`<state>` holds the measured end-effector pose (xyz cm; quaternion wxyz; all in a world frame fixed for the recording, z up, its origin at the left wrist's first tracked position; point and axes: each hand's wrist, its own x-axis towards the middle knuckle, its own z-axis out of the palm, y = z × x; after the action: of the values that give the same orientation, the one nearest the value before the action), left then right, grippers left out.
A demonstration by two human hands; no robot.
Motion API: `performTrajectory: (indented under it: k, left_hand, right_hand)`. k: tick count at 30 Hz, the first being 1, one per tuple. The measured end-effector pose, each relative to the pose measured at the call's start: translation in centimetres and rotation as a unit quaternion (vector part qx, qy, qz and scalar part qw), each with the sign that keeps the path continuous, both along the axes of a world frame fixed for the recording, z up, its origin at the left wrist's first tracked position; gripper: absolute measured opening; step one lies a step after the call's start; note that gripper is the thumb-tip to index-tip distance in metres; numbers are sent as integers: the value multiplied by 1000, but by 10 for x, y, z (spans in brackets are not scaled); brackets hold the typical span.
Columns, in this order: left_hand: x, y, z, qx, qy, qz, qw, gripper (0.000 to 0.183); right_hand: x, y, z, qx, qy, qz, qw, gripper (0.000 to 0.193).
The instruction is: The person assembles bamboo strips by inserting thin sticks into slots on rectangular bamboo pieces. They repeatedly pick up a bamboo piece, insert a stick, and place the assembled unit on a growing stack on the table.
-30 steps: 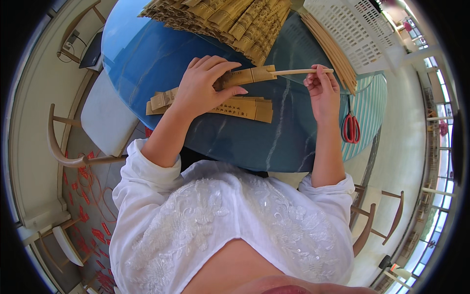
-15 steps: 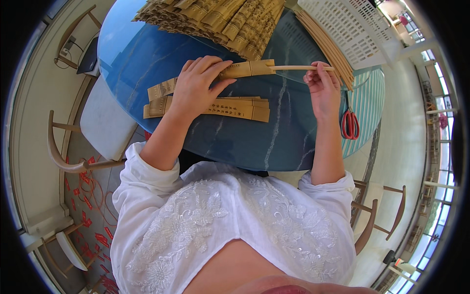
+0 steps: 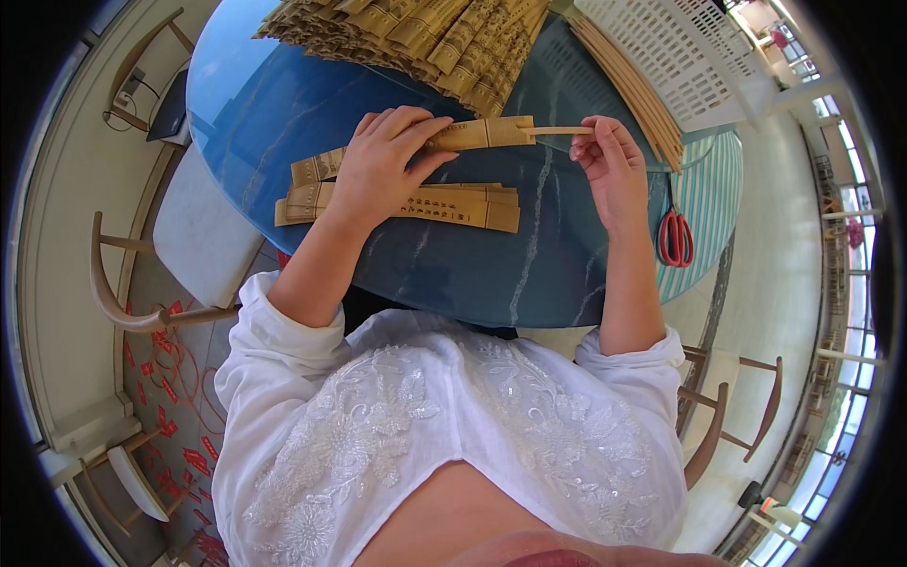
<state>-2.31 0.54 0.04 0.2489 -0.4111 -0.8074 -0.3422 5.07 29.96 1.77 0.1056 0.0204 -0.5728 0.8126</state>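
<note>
My left hand [image 3: 383, 170] is closed on a long, flat brown paper sleeve [image 3: 480, 133] with dark print, its thumb along the near edge. From the sleeve's right end a slim pale wooden stick [image 3: 557, 130], like a chopstick, sticks out. My right hand [image 3: 614, 170] pinches the stick's outer end between thumb and fingertips. The length inside the paper is hidden. Just nearer to me, partly under my left wrist, lies a small stack of similar flat sleeves [image 3: 463, 210].
A large heap of brown sleeves [image 3: 406, 42] covers the round blue table's [image 3: 444, 279] far side. Right of it lie loose wooden sticks [image 3: 635, 90] beside a white slotted plastic basket [image 3: 675, 57]. Red-handled scissors [image 3: 675, 238] rest near the right edge. A wooden chair [image 3: 142, 321] stands at left.
My right hand has moved left toward the sleeve, and less of the stick shows outside it. The sleeve has shifted very slightly right. My left hand keeps its hold.
</note>
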Motion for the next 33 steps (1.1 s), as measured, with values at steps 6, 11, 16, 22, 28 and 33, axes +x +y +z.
performTrajectory:
  k: [6, 11, 16, 22, 28, 33]
  left_hand:
    - [-1, -1, -2, 3, 4, 1, 1000, 40]
    - [-1, 0, -2, -5, 10, -8, 1000, 40]
    - [-1, 1, -3, -10, 23, -38, 999, 40]
    - [1, 2, -1, -4, 21, -40, 999, 40]
    - [-1, 2, 0, -1, 31, -46, 998, 37]
    - [-2, 3, -2, 4, 34, -58, 998, 36]
  right_hand:
    - [-1, -1, -1, 37, -29, -31, 998, 15]
    - [2, -11, 2, 83, -76, 20, 993, 15]
    - [1, -23, -1, 125, -95, 75, 985, 18]
    - [3, -23, 2, 121, -156, 119, 973, 25]
    - [5, -20, 3, 65, -193, 165, 965, 28]
    - [6, -20, 3, 77, -189, 155, 967, 27]
